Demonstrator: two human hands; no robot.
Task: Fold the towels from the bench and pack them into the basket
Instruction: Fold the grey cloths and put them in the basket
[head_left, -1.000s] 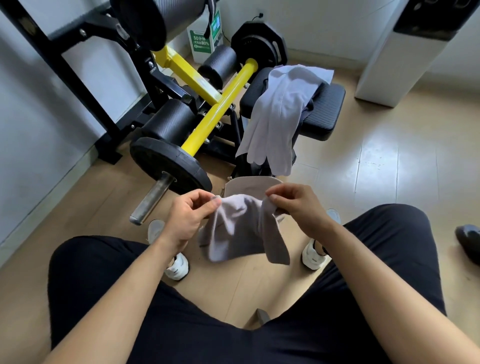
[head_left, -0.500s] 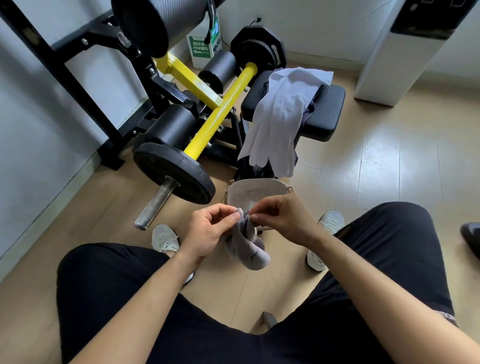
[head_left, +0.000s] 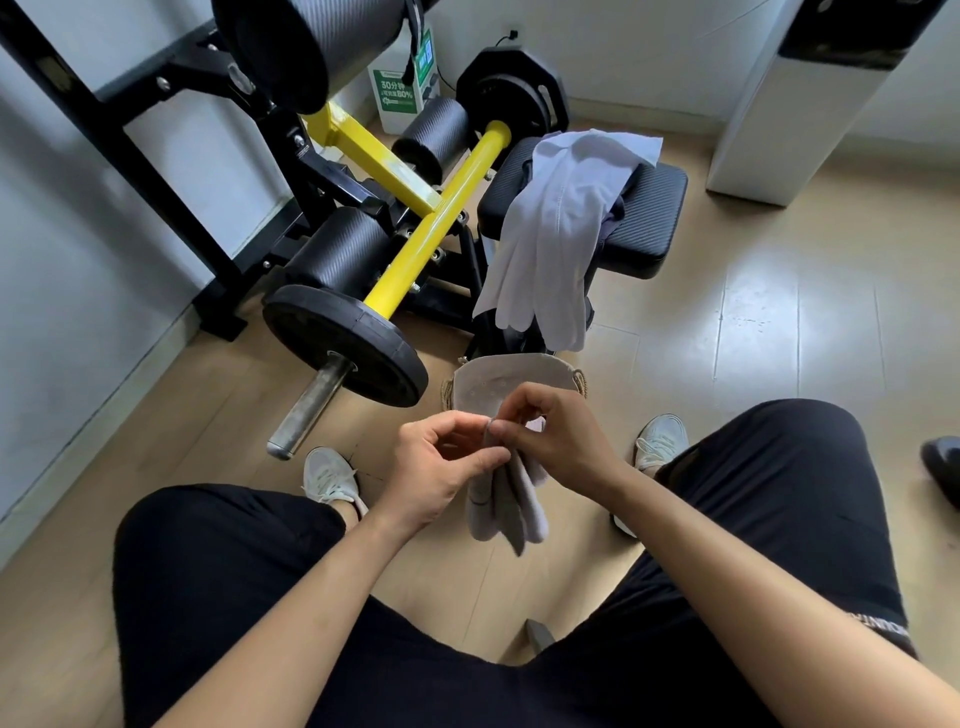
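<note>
A small grey towel (head_left: 506, 501) hangs folded between my knees. My left hand (head_left: 441, 467) and my right hand (head_left: 556, 441) both pinch its top edge, fingertips close together. Just beyond my hands, on the floor, stands the basket (head_left: 498, 387), lined with pale cloth and with rope handles; my hands hide its near side. Behind it is the black padded bench (head_left: 649, 218). A white towel (head_left: 556, 228) is draped over the bench's front edge and hangs down toward the basket, with a darker cloth partly hidden under it.
A yellow bar with a black weight plate (head_left: 343, 345) and a steel sleeve juts out at the left of the basket. Black foam rollers and a black frame fill the far left. A white unit (head_left: 789, 114) stands at the far right. My white shoes flank the basket.
My hands have come together, and the grey towel, spread wide a second ago, is now folded into a narrow hanging bundle. The view has tilted slightly.
</note>
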